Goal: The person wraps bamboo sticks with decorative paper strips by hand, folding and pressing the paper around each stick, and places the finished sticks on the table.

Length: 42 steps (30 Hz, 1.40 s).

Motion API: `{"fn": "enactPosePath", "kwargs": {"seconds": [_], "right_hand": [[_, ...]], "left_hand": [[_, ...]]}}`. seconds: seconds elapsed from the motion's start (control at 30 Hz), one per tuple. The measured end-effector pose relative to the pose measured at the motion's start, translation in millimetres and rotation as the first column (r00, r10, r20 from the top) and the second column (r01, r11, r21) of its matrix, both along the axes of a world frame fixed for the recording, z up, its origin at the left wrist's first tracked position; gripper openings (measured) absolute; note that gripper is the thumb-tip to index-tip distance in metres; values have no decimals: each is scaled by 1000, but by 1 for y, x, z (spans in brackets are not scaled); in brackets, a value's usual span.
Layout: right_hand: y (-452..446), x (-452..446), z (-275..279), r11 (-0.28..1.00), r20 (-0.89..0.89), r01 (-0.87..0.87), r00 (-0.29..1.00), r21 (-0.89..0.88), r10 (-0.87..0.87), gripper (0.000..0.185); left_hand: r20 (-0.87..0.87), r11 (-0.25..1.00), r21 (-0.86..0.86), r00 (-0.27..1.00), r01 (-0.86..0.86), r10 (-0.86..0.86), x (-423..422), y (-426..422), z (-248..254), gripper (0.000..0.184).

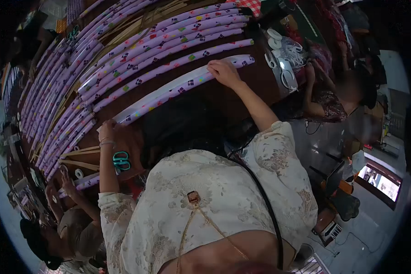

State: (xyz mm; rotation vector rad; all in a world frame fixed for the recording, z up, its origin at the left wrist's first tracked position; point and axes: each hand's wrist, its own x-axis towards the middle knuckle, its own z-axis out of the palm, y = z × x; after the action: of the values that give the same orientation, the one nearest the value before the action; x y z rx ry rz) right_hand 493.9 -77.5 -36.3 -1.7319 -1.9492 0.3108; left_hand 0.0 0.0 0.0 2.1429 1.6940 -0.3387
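A long, lilac roll of printed wrapping paper with dark and coloured motifs lies slantwise across the dark table in front of me. At its left end, my left hand is closed, its fingers gripping the tip of the roll. Close to the far right end, my right hand has its fingers bent and closed over the upper edge of the same roll. A pale strip runs along the roll's upper side. Teal-handled scissors rest on the table just right of my left forearm.
Several matching rolls lie in rows beyond and to the left. Thin wooden strips lie among them. White tape rolls and clear plastic sit at the right. One co-worker sits at lower left, another at right.
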Motion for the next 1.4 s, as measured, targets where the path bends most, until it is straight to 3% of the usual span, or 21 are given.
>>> {"fn": "enactPosePath", "kwargs": {"seconds": [0.07,0.1,0.17,0.33,0.43,0.53,0.6,0.67,0.77,0.83,0.9,0.93,0.97,1.0,1.03,1.07,1.13,1.2,1.27,1.33,1.4], "right_hand": [[-6,20,-3,987,-141,102,986,127,-84,20],[-35,63,3,983,-74,157,986,90,-151,21],[-40,96,-4,967,75,231,968,109,-240,22],[-41,128,1,948,196,285,931,142,-309,23],[-45,132,2,951,71,310,949,-16,-308,24],[-58,130,6,951,-39,302,953,68,-300,19],[-74,134,17,878,-134,409,912,247,-387,16],[-94,153,10,821,47,490,850,292,-524,16],[-113,164,1,676,340,647,584,354,-737,25],[-117,169,2,686,340,686,602,244,-723,19],[-119,185,-13,737,245,614,696,283,-674,16],[-113,189,-9,762,342,561,681,324,-647,16],[-106,178,-6,703,202,647,677,294,-708,17],[-97,175,-14,698,68,618,729,361,-681,20],[-80,153,9,715,-115,693,721,89,-684,25],[-67,122,19,818,-432,570,720,-78,-543,26],[-39,46,47,968,-871,140,423,-209,-250,25],[-20,-39,69,918,-946,-303,273,-257,-175,24],[8,-113,61,768,-920,-564,385,-302,-79,25],[33,-188,52,678,-850,-664,515,-315,109,25],[54,-240,32,572,-883,-757,455,-315,116,24]], "left_hand": [[-11,998,55,1000,22,-22,-9,2,-3,41],[14,992,66,994,109,-111,0,-14,-41,38],[14,993,74,995,94,-95,10,-19,-26,37],[73,995,87,996,44,-50,8,-21,-23,35],[45,995,70,996,73,-76,10,-21,-19,34],[55,990,110,994,84,-90,12,-22,-14,34],[23,996,61,998,59,-60,13,-21,-15,32],[33,998,35,998,57,-58,6,-19,-20,32],[31,997,45,998,60,-61,4,-19,-23,34],[12,996,57,997,69,-70,15,-24,-8,35],[-1,999,13,999,38,-38,33,-28,8,36],[8,1000,6,1000,0,0,33,-25,4,36],[96,997,66,994,48,-54,23,-29,-4,37],[114,999,44,994,-9,4,28,-33,5,35],[229,994,111,973,-6,-20,16,-28,-24,33],[107,990,140,994,20,-35,20,-35,-16,32],[218,979,201,976,-25,-19,18,-39,-25,33],[233,966,258,972,-21,-41,10,-46,-41,34],[248,950,306,968,-57,-22,18,-48,-29,35],[265,937,331,964,-106,16,23,-50,-27,37],[229,936,315,970,-158,87,29,-55,-24,38]]}}
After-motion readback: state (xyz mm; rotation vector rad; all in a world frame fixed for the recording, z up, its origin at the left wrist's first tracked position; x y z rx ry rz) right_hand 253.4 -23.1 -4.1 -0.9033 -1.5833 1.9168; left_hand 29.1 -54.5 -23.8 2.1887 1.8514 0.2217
